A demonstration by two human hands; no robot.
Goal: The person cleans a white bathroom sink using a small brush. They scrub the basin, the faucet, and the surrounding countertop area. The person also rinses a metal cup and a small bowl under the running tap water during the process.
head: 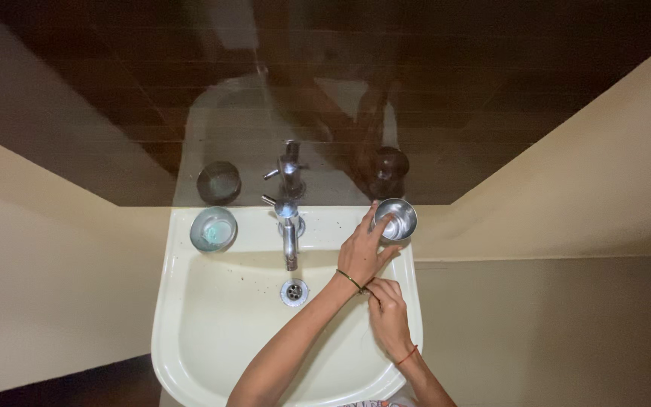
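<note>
Gripping one steel cup point(396, 219) left hand point(362, 255), right hand point(387, 310) pinching bangle point(350, 280), one tap point(288, 230).

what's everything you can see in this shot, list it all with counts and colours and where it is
sink: 1, cream white, centre, below the mirror
tap: 1, chrome, back middle of the sink rim
drain: 1, metal, basin floor under the tap
steel cup: 1, silver, back right corner of the rim
small bowl: 1, silver with a greenish inside, back left corner of the rim
mirror: 1, dark reflection of tap, bowl and cup, above the sink
wall: beige, both sides of the sink
bangle: 1, thin, dark gold, left wrist
thread: 1, red, right wrist
left hand: 1, fingers on the steel cup
right hand: 1, fingertips at the bangle
</note>
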